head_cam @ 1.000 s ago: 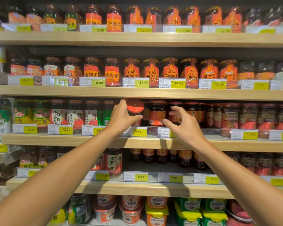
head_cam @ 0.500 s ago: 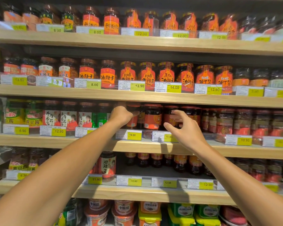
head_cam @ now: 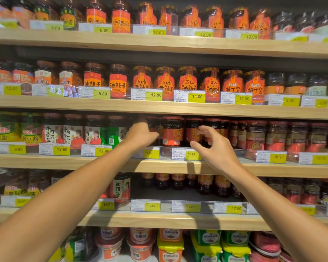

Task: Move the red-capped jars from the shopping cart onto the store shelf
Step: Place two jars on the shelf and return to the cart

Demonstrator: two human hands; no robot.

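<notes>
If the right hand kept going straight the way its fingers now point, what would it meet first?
Probably the dark glass red-labelled jar at the third shelf's front, just ahead of the right hand and its open fingers. Depth is unclear; they may already touch.

The top shelf's price tags (head_cam: 103,30) read 8.00, 8.00, 12.00, 12.00, 12.00. Below, tags (head_cam: 196,96) show 8.00, 12.90, 14.00, 12.90, 9.90; jars (head_cam: 118,82) there read 油辣子, 川南, 五仁. The third shelf's tags (head_cam: 61,149) read 6.90, 12.90, 12.90, 11.90, 10.90; jars (head_cam: 52,129) carry 牛肉香菇. The fourth shelf's tags (head_cam: 151,205) read 11.90, 12.80, 12.90, 12.90, behind them a jar (head_cam: 120,187) marked 油辣子.
</notes>
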